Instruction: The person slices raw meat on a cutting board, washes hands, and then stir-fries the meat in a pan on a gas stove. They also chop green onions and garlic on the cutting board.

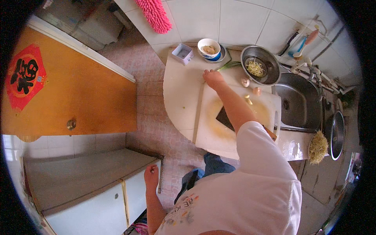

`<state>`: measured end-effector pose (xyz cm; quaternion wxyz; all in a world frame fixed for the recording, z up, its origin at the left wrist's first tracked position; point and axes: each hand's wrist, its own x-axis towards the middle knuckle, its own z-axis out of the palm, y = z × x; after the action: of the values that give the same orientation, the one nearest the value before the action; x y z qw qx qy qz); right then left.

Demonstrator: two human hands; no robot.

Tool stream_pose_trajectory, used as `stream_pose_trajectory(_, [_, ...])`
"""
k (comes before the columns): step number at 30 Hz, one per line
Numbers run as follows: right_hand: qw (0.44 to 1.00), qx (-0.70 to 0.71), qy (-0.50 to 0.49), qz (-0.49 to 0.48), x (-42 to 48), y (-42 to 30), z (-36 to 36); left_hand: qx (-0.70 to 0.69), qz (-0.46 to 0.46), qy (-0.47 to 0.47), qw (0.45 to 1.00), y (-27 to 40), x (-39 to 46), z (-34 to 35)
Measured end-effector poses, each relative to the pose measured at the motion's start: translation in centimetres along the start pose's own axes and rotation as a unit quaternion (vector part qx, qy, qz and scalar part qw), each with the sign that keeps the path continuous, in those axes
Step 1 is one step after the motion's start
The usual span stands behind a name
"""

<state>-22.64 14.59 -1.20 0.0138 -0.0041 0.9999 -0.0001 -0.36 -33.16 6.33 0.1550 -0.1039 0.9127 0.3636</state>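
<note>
My right hand (pixel 213 78) reaches across the counter, its fingers curled round the end of a green onion (pixel 232 65). The onion's leaves run towards a steel bowl (pixel 249 54) with bean sprouts (pixel 255 68) in it. Below my forearm is a white cutting board (pixel 205 132). A cleaver (pixel 224 119) lies on it, its wooden handle (pixel 270 134) showing past my sleeve and its middle hidden. Peeled garlic cloves (pixel 249 100) and a pinkish round piece (pixel 257 91) lie near a garlic bulb (pixel 245 82). My left hand (pixel 151 173) hangs at my side, fingers curled; its grip is unclear.
A square container (pixel 182 53) and a white bowl (pixel 209 43) with pale lumps stand at the back. Right of the board is a steel sink (pixel 302 108), then a heap of sprouts (pixel 318 148) and a metal basin (pixel 337 135). A low cabinet (pixel 91 202) and orange door (pixel 88 97) stand left.
</note>
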Motion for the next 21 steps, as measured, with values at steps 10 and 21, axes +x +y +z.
stream_pose_trajectory(10, [0.885,0.365,0.284,0.053,-4.4,0.5,-11.0,-0.052,0.277,-0.103,0.954,18.4,12.6,3.3])
stream_pose_trajectory(21, [0.521,0.784,0.333,0.050,-14.7,-4.4,-24.3,-0.017,0.669,-0.111,0.735,39.4,10.5,4.2])
